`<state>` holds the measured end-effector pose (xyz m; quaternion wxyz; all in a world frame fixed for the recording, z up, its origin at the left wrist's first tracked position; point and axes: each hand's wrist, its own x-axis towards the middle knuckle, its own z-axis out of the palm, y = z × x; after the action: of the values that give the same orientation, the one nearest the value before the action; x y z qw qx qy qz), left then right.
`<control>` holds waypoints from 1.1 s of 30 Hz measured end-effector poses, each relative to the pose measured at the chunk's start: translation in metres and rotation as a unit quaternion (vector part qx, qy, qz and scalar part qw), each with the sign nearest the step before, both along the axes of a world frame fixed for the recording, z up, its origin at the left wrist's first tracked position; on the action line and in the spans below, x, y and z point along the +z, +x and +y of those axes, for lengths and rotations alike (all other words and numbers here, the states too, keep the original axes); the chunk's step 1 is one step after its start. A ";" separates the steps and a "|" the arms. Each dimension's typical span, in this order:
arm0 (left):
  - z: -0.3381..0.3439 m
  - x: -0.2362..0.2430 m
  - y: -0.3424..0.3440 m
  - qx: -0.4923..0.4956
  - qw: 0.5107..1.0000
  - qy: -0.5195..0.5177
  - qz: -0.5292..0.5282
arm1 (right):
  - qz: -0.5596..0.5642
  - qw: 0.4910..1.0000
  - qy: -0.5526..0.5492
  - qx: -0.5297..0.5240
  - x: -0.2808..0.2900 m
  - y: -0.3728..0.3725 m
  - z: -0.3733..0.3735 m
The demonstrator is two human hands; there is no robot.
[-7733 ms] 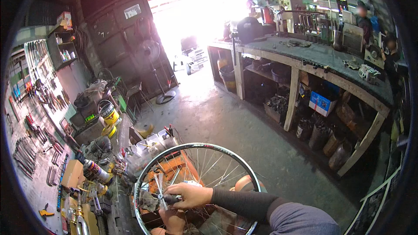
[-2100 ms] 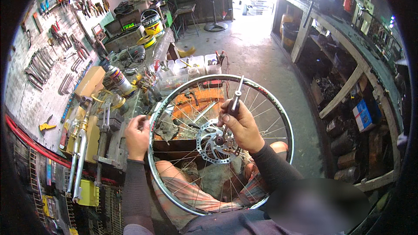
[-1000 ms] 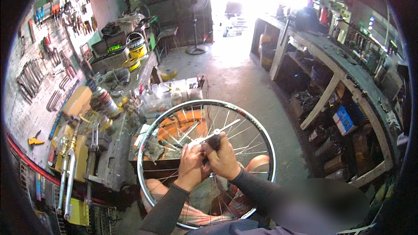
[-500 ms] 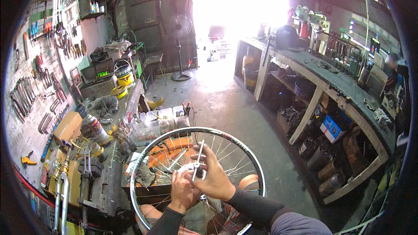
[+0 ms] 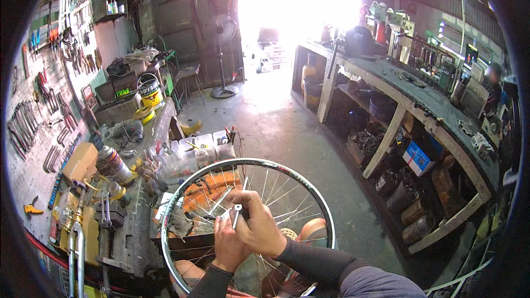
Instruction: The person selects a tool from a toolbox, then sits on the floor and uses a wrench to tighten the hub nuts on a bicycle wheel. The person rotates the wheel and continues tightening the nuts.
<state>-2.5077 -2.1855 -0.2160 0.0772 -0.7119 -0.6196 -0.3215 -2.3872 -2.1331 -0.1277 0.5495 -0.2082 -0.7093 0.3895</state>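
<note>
A bicycle wheel (image 5: 331, 215) with a black-and-silver rim and thin spokes rests over my bare legs. My right hand (image 5: 255, 226) is at the wheel's middle, closed on a silver T-handled tool (image 5: 237, 215). My left hand (image 5: 227, 245) lies just left of it and touches it, fingers curled at the hub; what they grip is hidden. Both hands cover most of the hub. Part of a toothed silver disc (image 5: 288, 234) shows behind my right hand.
An orange box (image 5: 200, 198) with tools lies under the wheel. Left are a cluttered bench (image 5: 134, 248), clear bins (image 5: 179, 160) and a tool wall (image 5: 30, 176). Right runs a long workbench (image 5: 386, 69) with a person (image 5: 494, 85) at its far end. A bright doorway stands ahead.
Since 2.1 seconds ago my left hand has moved from the rim to the middle. Over the last half second my right hand and the tool have turned and shifted slightly left.
</note>
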 end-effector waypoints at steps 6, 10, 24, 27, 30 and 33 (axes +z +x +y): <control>0.000 0.003 0.003 0.009 0.998 -0.041 -0.052 | -0.064 0.998 -0.013 0.002 0.020 0.002 -0.004; -0.002 -0.006 0.000 0.041 0.998 -0.028 -0.042 | -0.034 0.998 0.025 0.055 0.014 -0.005 0.018; -0.002 0.001 0.003 0.057 0.996 -0.067 -0.005 | -0.079 0.985 -0.005 0.154 0.010 0.008 0.025; -0.005 -0.001 0.004 0.051 0.998 -0.026 -0.022 | -0.036 0.976 0.034 0.214 0.004 0.021 0.022; -0.003 0.003 0.008 0.035 0.997 -0.024 -0.066 | 0.044 0.965 -0.066 0.251 0.018 0.040 0.021; -0.003 0.013 0.012 0.023 0.996 -0.037 -0.081 | 0.063 0.942 -0.271 0.187 0.041 0.061 0.015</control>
<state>-2.4960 -2.1888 -0.2028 0.0081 -0.6716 -0.6514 -0.3530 -2.3260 -2.1181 -0.0870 0.4332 -0.1879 -0.5673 0.6747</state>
